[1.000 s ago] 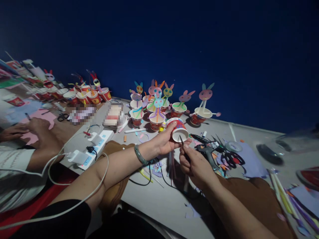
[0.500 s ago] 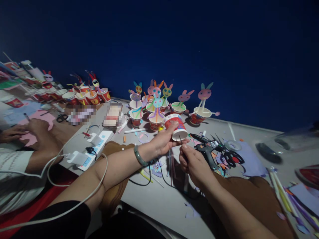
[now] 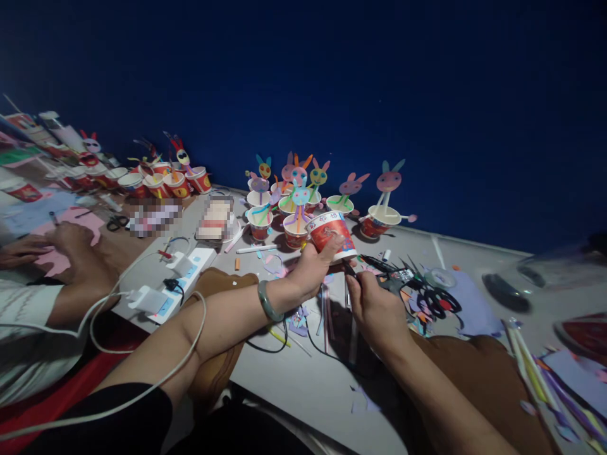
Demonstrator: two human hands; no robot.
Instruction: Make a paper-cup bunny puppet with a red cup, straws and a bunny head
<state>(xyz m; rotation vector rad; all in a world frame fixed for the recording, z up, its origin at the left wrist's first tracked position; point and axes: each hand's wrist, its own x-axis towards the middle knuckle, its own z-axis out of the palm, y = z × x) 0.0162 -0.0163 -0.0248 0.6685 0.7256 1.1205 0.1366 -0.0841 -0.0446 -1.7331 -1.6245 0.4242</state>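
Note:
My left hand (image 3: 317, 265) is closed around a red paper cup (image 3: 332, 230) with a white printed band, held tilted above the table. The cup's wider end points up and away, and its lower end faces my right hand. Just below that end, my right hand (image 3: 377, 306) is closed on a thin dark tool (image 3: 349, 270). Its tip is at the cup's base; whether it pierces or only touches cannot be made out. Behind the held cup stand several paper cups (image 3: 296, 234) with paper rabbit figures (image 3: 389, 181) in them.
A black glue gun (image 3: 396, 281) and black-handled scissors (image 3: 441, 303) lie at the right among paper scraps. A power strip (image 3: 184, 284) with cables is at the left; one white cable (image 3: 202, 328) crosses my left arm. Another person's hands (image 3: 71, 243) work on pink paper.
The cup has tipped so its white base no longer faces me. My right hand has shifted slightly to the right and turned, with the dark tool still at the base.

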